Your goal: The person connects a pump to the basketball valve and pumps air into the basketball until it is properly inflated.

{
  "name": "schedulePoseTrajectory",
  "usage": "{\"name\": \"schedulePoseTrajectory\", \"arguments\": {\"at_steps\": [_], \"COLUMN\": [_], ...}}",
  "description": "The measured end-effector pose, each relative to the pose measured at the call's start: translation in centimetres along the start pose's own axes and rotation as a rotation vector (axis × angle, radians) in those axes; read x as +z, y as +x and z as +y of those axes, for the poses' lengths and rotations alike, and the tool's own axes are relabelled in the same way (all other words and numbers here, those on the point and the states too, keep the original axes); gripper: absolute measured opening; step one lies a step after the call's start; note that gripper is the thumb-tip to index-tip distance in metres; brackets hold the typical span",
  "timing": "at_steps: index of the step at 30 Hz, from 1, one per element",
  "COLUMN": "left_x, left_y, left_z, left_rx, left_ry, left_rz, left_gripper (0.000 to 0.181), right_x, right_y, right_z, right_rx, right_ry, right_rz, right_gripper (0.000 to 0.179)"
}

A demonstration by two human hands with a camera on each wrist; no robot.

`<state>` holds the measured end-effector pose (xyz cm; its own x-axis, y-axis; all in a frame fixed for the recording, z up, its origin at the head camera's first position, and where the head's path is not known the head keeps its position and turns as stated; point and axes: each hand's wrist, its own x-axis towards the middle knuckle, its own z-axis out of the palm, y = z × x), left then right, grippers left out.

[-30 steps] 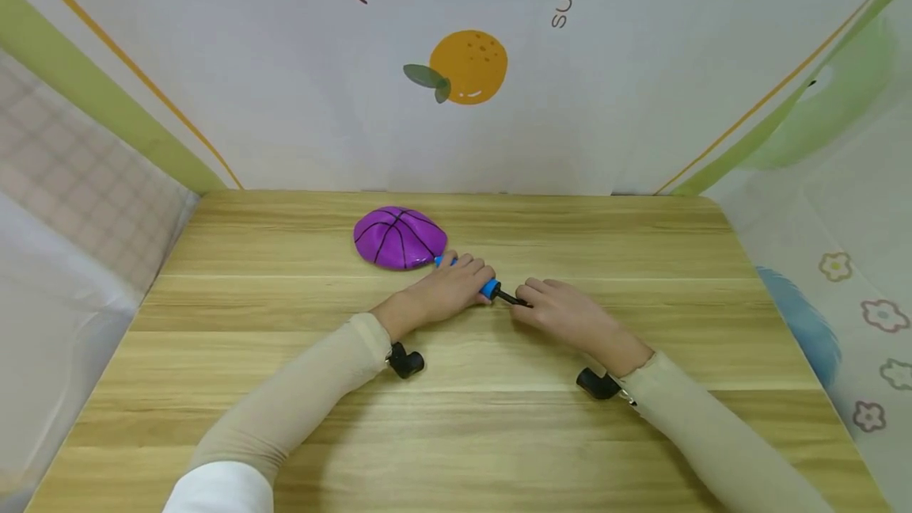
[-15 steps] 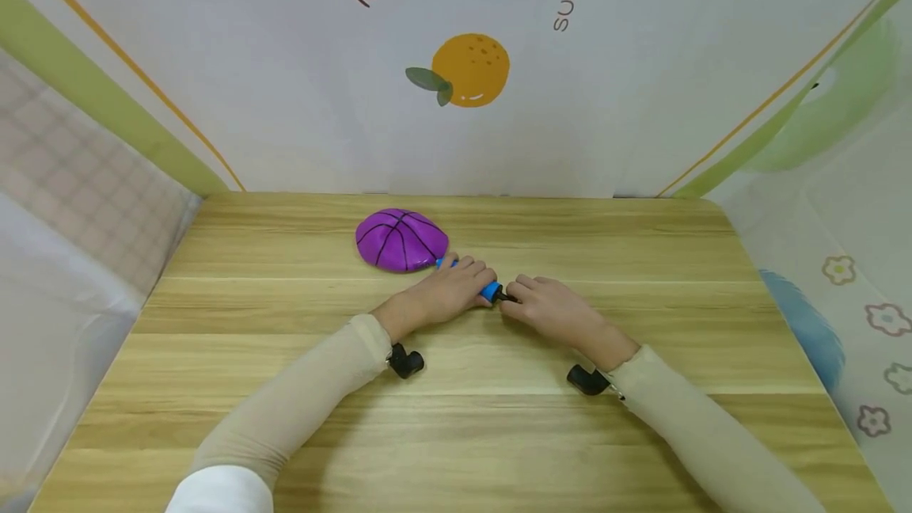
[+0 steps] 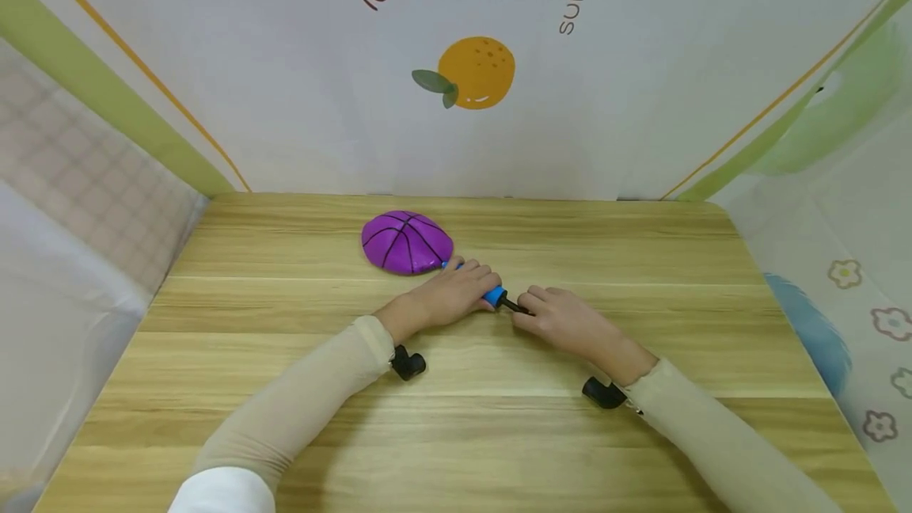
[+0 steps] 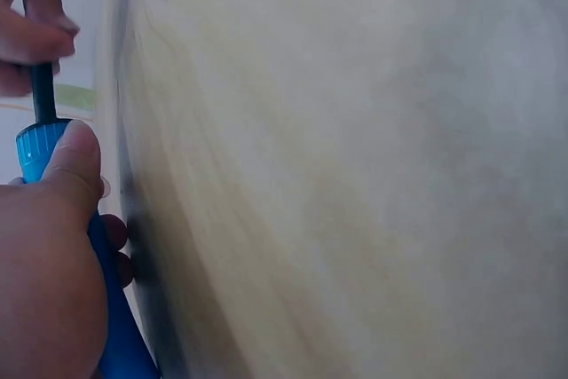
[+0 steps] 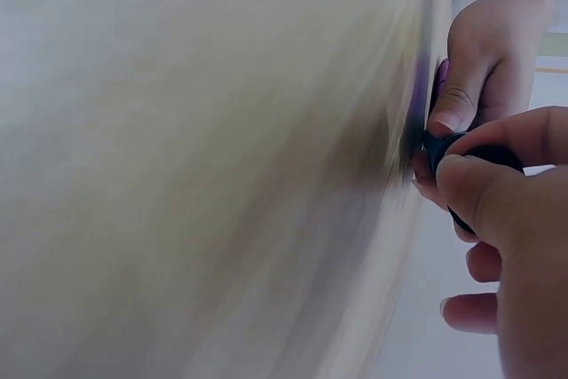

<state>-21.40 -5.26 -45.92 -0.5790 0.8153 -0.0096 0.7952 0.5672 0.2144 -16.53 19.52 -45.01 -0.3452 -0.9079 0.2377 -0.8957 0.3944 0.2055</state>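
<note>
Hands [image 3: 456, 293] [image 3: 566, 324] farther apart, pump [image 3: 494, 297] btwn

We see a black-lined purple basketball [image 3: 407, 243] on a wood-grained tan tabletop [image 3: 499, 434], ten o'clock from a blue-and-black hand pump [image 3: 494, 296].

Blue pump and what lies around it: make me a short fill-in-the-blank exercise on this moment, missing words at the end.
1. The hand gripping the blue pump is the person's ____ one.
2. The rod running from the pump to the right hand is coloured ____.
3. The dented ball on the table is coloured ____.

Missing words: left; black; purple.
</note>
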Motion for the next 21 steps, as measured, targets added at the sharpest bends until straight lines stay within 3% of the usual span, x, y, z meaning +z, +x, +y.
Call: {"name": "schedulePoseTrajectory", "arguments": {"at_steps": [10, 16, 21], "left_x": [0.3, 0.3, 0.3], "left_y": [-0.1, -0.1, -0.2], "left_z": [-0.1, -0.1, -0.2], "left_rx": [0.017, 0.029, 0.023], "left_ry": [-0.011, -0.007, 0.004], "left_rz": [0.011, 0.015, 0.018], "left_gripper": [0.032, 0.032, 0.032], "right_x": [-1.0, -1.5, -1.7], "right_y": [-2.8, -3.8, -5.0], "right_z": [-0.9, -1.5, -1.8], "right_rx": [-0.018, -0.011, -0.005], "right_ry": [-0.039, -0.056, -0.05], "right_rz": [-0.01, -0.008, 0.016], "right_gripper": [0.01, 0.059, 0.06]}}
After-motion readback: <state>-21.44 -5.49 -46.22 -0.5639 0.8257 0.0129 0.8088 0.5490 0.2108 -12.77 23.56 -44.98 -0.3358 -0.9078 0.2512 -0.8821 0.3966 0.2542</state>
